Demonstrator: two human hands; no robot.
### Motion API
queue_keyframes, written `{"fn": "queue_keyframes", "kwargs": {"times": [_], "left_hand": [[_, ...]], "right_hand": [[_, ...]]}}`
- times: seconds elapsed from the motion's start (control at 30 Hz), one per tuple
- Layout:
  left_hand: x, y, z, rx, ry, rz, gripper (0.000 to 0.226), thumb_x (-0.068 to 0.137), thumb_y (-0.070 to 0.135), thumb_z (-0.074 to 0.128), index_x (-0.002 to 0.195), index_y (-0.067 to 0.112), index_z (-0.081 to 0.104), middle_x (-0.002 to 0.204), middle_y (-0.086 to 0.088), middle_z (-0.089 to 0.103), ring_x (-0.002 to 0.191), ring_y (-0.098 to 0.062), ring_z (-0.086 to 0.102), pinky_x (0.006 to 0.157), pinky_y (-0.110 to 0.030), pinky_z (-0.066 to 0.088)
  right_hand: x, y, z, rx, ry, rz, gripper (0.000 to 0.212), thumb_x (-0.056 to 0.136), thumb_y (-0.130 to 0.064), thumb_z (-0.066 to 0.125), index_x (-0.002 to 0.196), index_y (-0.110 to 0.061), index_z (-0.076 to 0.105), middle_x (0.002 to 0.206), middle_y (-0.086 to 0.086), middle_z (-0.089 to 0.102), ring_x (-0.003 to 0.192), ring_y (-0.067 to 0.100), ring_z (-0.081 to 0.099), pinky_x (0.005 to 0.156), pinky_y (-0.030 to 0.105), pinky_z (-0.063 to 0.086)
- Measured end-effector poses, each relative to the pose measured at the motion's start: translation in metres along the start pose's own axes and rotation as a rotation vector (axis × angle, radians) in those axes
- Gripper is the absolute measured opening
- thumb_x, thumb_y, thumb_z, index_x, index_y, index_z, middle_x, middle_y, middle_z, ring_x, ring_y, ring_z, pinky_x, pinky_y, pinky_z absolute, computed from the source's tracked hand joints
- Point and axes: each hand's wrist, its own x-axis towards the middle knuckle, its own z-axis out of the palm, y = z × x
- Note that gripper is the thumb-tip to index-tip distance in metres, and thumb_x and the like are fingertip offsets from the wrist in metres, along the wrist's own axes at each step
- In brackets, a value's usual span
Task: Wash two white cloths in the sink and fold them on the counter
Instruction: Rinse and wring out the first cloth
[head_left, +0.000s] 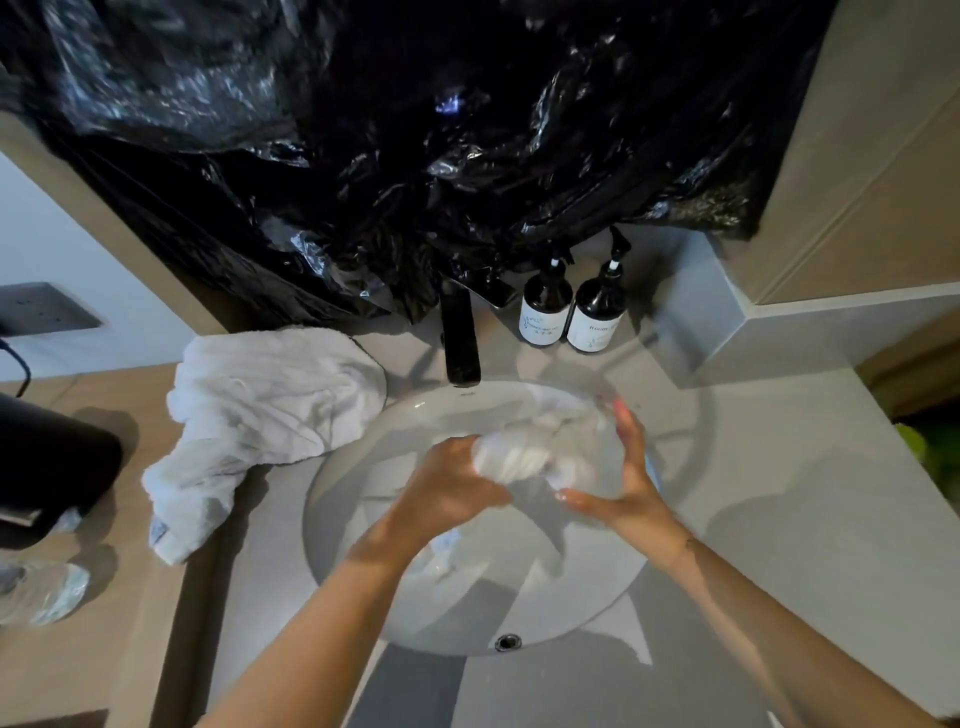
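A bunched white cloth (524, 457) hangs over the round white sink (467, 613), held between both hands. My left hand (447, 488) grips its left end with curled fingers. My right hand (623, 483) cups its right side, thumb under and fingers up along it. A second white cloth (249, 415) lies crumpled on the counter to the left of the sink, one end trailing toward the front. The black tap (460, 338) stands behind the basin; I cannot tell whether water runs.
Two dark pump bottles (571, 306) stand behind the sink at the right. Black plastic sheeting (415, 130) covers the wall above. A black appliance (47, 467) and clear wrapped items (47, 592) sit at the far left. Grey counter (805, 493) extends to the right.
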Motion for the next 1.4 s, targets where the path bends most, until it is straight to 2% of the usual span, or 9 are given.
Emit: {"fn": "queue_keyframes", "kwargs": {"times": [0.17, 0.3, 0.47, 0.6, 0.77, 0.93, 1.1, 1.2, 1.4], "left_hand": [[-0.013, 0.01, -0.009, -0.242, -0.102, 0.01, 0.012, 0.073, -0.005, 0.072, 0.083, -0.007, 0.065, 0.062, -0.001, 0.062, 0.061, -0.012, 0.058, 0.062, -0.019, 0.049], [-0.018, 0.007, -0.004, -0.241, -0.153, -0.01, 0.024, 0.06, 0.003, 0.078, 0.082, -0.005, 0.069, 0.065, -0.006, 0.064, 0.06, -0.014, 0.058, 0.061, -0.022, 0.048], [-0.023, -0.008, -0.005, -0.021, -0.208, -0.128, 0.011, 0.068, 0.006, 0.077, 0.069, 0.004, 0.067, 0.06, -0.003, 0.064, 0.059, -0.011, 0.06, 0.071, -0.023, 0.048], [-0.024, -0.013, -0.013, -0.07, -0.236, -0.131, 0.018, 0.074, 0.016, 0.081, 0.065, 0.015, 0.065, 0.063, 0.001, 0.066, 0.06, -0.009, 0.061, 0.072, -0.021, 0.048], [-0.022, -0.026, -0.024, -0.305, -0.538, -0.092, 0.052, 0.084, 0.044, 0.07, 0.129, 0.033, 0.048, 0.105, 0.006, 0.071, 0.095, -0.003, 0.068, 0.091, -0.021, 0.049], [-0.006, -0.034, -0.025, -0.653, -0.864, -0.102, 0.088, 0.079, 0.069, 0.061, 0.137, 0.004, 0.047, 0.125, -0.015, 0.064, 0.121, -0.03, 0.058, 0.102, -0.039, 0.045], [0.008, -0.032, -0.005, -0.712, -0.825, -0.019, 0.07, 0.067, 0.058, 0.079, 0.113, 0.007, 0.067, 0.101, -0.011, 0.073, 0.088, -0.021, 0.07, 0.085, -0.032, 0.052], [0.009, -0.022, -0.004, -0.691, -0.868, -0.032, 0.071, 0.068, 0.038, 0.082, 0.122, 0.002, 0.054, 0.081, -0.007, 0.067, 0.07, -0.017, 0.064, 0.072, -0.028, 0.052], [0.003, -0.014, 0.021, 0.054, -0.421, -0.069, 0.035, 0.069, 0.04, 0.077, 0.092, 0.016, 0.064, 0.081, -0.001, 0.066, 0.079, -0.019, 0.066, 0.067, -0.025, 0.05]], "right_hand": [[-0.015, 0.011, 0.024, 1.126, -0.091, 0.547, 0.087, 0.061, -0.072, 0.071, 0.133, -0.029, 0.047, 0.141, 0.004, 0.049, 0.129, 0.025, 0.047, 0.102, 0.054, 0.038], [0.0, -0.011, 0.057, 1.512, -0.3, 0.526, 0.113, 0.054, -0.077, 0.074, 0.142, -0.012, 0.044, 0.146, 0.022, 0.043, 0.132, 0.047, 0.04, 0.108, 0.066, 0.027], [0.031, -0.023, 0.052, 1.507, -0.323, 0.403, 0.086, 0.076, -0.072, 0.06, 0.132, -0.008, 0.046, 0.15, 0.011, 0.035, 0.14, 0.029, 0.034, 0.117, 0.048, 0.025], [0.043, -0.034, 0.045, 1.186, -0.38, 0.34, 0.035, 0.094, -0.041, 0.057, 0.108, -0.011, 0.048, 0.102, 0.014, 0.048, 0.107, 0.029, 0.054, 0.091, 0.04, 0.047], [0.046, -0.037, 0.048, 1.087, -0.415, 0.337, 0.04, 0.09, -0.028, 0.06, 0.081, -0.015, 0.023, 0.079, 0.012, 0.003, 0.071, 0.025, 0.036, 0.064, 0.034, 0.031], [0.034, -0.052, 0.048, 1.145, -0.429, 0.408, 0.031, 0.073, -0.025, 0.075, 0.092, -0.009, 0.057, 0.086, 0.007, 0.059, 0.083, 0.021, 0.066, 0.075, 0.034, 0.054], [0.039, -0.065, 0.048, 1.068, -0.331, 0.393, 0.018, 0.082, -0.025, 0.064, 0.093, -0.012, 0.058, 0.089, 0.001, 0.065, 0.09, 0.016, 0.068, 0.074, 0.033, 0.055], [0.038, -0.066, 0.042, 0.966, -0.415, 0.39, 0.029, 0.093, -0.037, 0.052, 0.081, -0.01, 0.052, 0.071, 0.005, 0.054, 0.054, 0.022, 0.059, 0.044, 0.026, 0.045], [0.029, -0.049, 0.051, 0.86, -0.003, 0.516, 0.016, 0.085, -0.012, 0.059, 0.069, -0.011, 0.059, 0.06, 0.005, 0.054, 0.058, 0.018, 0.058, 0.057, 0.022, 0.05]]}}
